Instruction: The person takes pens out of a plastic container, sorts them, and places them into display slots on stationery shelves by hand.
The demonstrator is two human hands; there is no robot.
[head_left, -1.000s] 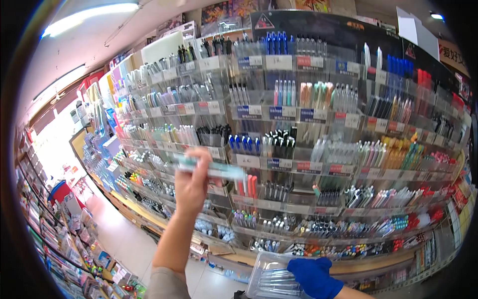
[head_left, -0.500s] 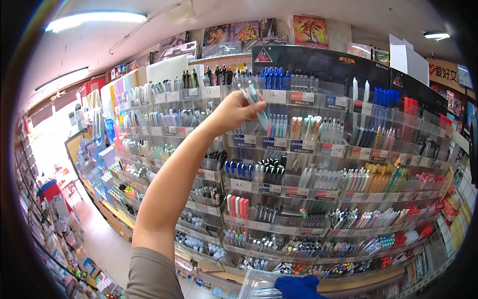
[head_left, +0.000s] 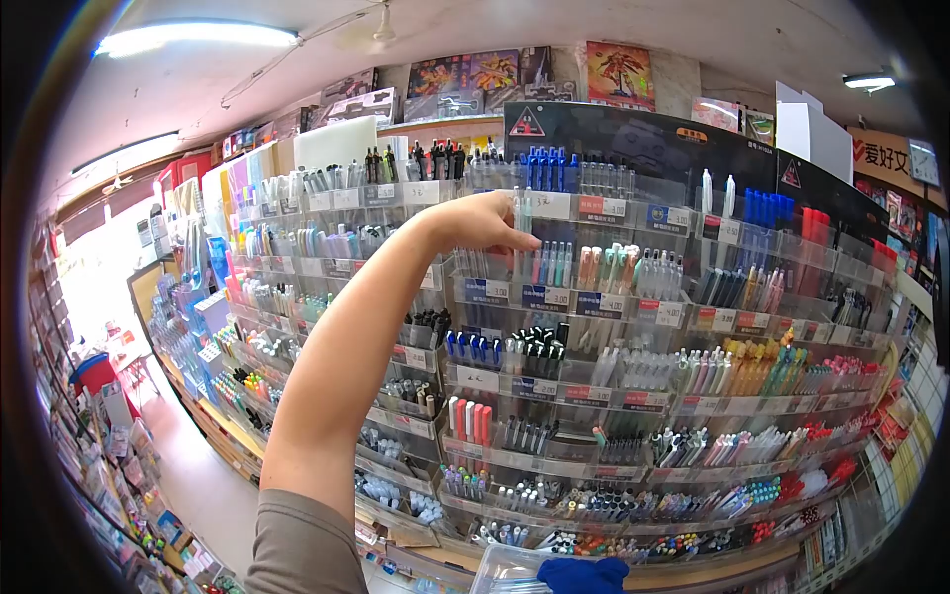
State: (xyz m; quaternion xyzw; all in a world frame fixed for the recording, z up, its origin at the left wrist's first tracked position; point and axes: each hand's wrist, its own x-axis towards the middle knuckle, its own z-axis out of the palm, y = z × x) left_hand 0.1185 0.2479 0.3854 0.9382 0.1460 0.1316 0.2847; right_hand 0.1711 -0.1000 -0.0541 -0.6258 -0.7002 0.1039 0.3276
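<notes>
Several slim, pale pens (head_left: pixel 524 208) stand nearly upright, pinched between the fingers of the left hand (head_left: pixel 492 223), at an upper tier of the clear rack (head_left: pixel 554 462). Just right of them is a row of pink, blue and green pens (head_left: pixel 553 263). Lower down, the blue-gloved right hand (head_left: pixel 584 576) lies over a clear tray (head_left: pixel 500 564); how closed its fingers are, I cannot tell.

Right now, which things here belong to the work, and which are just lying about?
Seemingly in use:
left hand
pale pens it holds
gloved right hand
clear box
tiered rack

Just around:
ceiling fan
red picture
white box
</notes>
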